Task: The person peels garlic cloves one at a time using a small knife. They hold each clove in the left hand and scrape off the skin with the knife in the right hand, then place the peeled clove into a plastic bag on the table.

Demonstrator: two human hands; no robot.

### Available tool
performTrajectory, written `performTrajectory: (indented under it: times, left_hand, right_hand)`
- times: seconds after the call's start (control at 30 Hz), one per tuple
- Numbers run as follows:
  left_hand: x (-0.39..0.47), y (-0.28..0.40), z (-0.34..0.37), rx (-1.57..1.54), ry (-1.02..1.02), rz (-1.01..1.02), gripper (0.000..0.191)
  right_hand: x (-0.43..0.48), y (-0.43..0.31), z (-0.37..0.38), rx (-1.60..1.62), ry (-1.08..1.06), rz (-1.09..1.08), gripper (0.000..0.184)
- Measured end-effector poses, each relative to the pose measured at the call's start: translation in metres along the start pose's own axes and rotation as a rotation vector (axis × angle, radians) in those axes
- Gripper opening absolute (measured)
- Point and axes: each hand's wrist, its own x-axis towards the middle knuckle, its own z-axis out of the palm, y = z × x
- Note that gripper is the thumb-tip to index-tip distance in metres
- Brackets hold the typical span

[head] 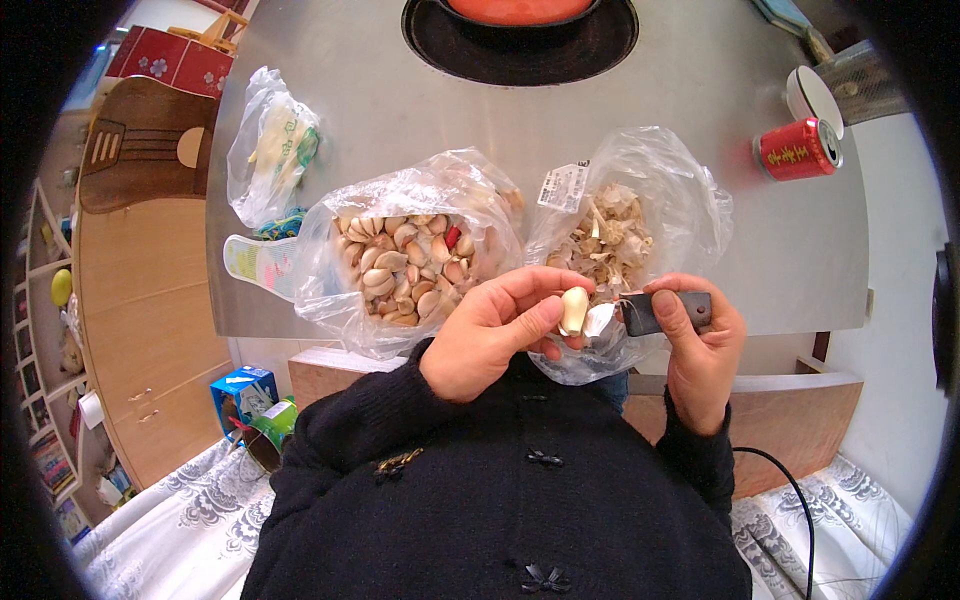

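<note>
Between the thumb and fingers of my left hand (495, 322) is a pale garlic clove (575, 310), with bare flesh showing. A white flap of garlic skin (598, 320) hangs beside it. My right hand (697, 337) grips a small dark flat blade (664, 313) with a hole near one end; its other end points at the clove. Both hands are over the near edge of a clear plastic bag (675, 172) that holds dry garlic skins (611, 232). To the left, another clear plastic bag (420, 184) lies open, full of unpeeled garlic cloves (405, 262) and a small red piece (452, 237).
On the metal table (360, 105) lie a crumpled plastic bag (274, 146), a patterned insole (259, 262) and a red drink can (799, 150). An orange pot (521, 9) sits in the round black recess at the back. A wooden chair (142, 150) stands left.
</note>
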Motion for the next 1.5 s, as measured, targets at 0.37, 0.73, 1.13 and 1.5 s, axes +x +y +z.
performTrajectory:
  times: [0.37,0.73,1.13,1.5]
  left_hand:
    - [0.001,0.000,0.001,0.050,-0.009,-0.007,0.035]
    - [0.006,-0.006,0.003,0.220,0.059,0.047,0.025]
    - [0.007,-0.005,0.012,0.400,0.134,0.150,0.023]
    - [0.004,-0.001,0.011,0.572,0.126,0.186,0.028]
  right_hand:
    - [-0.002,0.000,0.002,-0.098,0.065,-0.069,0.013]
    - [-0.001,-0.006,0.003,0.029,-0.063,-0.028,0.013]
    - [-0.002,-0.003,0.008,-0.047,-0.115,0.031,0.013]
    - [-0.003,-0.006,0.009,-0.028,-0.143,0.029,0.013]
